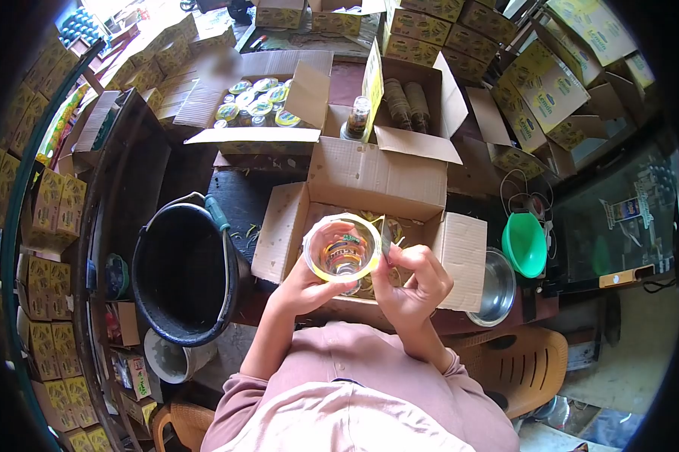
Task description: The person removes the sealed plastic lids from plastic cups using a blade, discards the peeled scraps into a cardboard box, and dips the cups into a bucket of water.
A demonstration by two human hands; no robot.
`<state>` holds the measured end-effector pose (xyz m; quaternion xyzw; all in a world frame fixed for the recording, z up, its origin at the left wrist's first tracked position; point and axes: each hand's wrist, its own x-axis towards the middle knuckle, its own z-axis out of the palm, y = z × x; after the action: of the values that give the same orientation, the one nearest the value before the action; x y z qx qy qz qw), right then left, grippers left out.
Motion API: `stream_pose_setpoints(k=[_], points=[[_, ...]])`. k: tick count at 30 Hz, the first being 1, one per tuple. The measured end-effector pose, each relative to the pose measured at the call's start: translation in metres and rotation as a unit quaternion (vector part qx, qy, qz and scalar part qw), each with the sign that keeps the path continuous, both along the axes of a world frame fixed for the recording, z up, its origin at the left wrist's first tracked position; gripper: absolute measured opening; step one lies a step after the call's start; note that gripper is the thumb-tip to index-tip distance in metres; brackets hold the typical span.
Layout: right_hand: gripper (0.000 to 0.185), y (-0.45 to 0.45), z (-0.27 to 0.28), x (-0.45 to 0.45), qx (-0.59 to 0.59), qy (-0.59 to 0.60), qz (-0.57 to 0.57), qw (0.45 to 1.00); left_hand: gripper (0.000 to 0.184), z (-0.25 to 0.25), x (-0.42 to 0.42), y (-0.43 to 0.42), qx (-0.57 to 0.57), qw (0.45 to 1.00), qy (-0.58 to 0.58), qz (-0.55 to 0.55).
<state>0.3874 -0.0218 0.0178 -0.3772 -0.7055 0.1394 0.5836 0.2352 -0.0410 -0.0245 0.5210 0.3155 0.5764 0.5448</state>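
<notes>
I'm logging one clear cup [344, 255], left grip [307, 285] holding it, and one apparent thin blade [386, 236], right grip [416, 283] pinching it, a slip possibly risking cuts.

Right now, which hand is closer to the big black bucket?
Left. The left hand, holding the clear cup, has the black bucket off to its left; the right hand, at the cup's other side, is farther away.

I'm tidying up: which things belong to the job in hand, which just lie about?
Seemingly in use:
clear cup in left hand
thin blade-like piece in right hand
open box beneath

Seemingly lying about:
green bowl
silvery bowl
black bucket
</notes>
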Motion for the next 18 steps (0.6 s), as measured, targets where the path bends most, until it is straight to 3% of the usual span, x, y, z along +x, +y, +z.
stream_pose_setpoints(k=[12,18], points=[[0.020,0.009,-0.005,0.004,-0.004,0.010,0.014,1.000,0.071,0.000,-0.002,0.000,0.019,0.998,0.049,-0.032],[0.018,0.004,-0.002,0.004,-0.039,0.059,0.029,0.997,0.072,-0.008,-0.001,0.003,0.002,0.998,-0.040,-0.051]])
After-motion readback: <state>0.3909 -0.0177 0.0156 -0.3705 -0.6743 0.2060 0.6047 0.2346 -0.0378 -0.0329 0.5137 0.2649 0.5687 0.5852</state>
